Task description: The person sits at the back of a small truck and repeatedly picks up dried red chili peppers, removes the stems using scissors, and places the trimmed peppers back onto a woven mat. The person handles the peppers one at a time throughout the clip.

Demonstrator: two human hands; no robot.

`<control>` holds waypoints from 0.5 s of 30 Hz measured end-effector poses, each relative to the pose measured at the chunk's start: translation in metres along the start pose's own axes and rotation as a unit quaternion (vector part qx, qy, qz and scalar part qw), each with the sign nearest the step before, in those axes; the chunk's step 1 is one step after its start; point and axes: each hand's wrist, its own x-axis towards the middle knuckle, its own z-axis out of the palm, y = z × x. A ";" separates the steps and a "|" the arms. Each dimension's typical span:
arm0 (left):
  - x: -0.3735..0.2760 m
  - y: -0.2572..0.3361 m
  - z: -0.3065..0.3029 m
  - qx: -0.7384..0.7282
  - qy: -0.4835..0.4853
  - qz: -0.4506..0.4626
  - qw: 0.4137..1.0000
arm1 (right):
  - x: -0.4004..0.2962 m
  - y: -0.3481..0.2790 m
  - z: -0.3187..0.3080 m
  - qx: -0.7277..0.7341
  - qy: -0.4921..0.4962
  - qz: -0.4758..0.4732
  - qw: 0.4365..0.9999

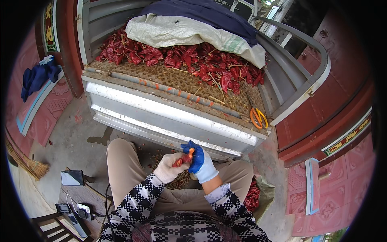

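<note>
In front of my lap, my left hand (pixel 169 167), in a whitish knit glove, grips a red chili pepper (pixel 179 161). The pepper looks wrinkled and has an orange upper end (pixel 191 151). My right hand (pixel 198 161), in a white glove with blue-coated fingers, is closed around that end, close against the left hand. Its fingertips are partly hidden. Below both hands, a litter of stems and pepper scraps (pixel 178 181) lies on the ground between my knees.
A metal cargo bed (pixel 169 112) stands ahead, bearing heaped red chilies (pixel 181 57) under a woven sack (pixel 169 31). Orange- and yellow-handled scissors (pixel 257 118) lie at its right corner. A sack of chilies (pixel 266 193) sits right; a wooden bench (pixel 86 196) with a phone (pixel 72 178) is left.
</note>
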 end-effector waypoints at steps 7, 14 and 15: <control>-0.002 0.007 0.001 -0.173 0.030 -0.119 0.977 | -0.003 -0.016 0.023 -0.213 0.109 -0.172 0.956; 0.003 0.005 -0.005 -0.269 0.047 -0.066 0.960 | -0.017 -0.073 0.027 -0.693 0.045 -0.196 0.693; 0.002 0.007 -0.007 -0.276 0.034 -0.065 0.958 | -0.021 -0.086 0.035 -0.721 0.049 -0.165 0.671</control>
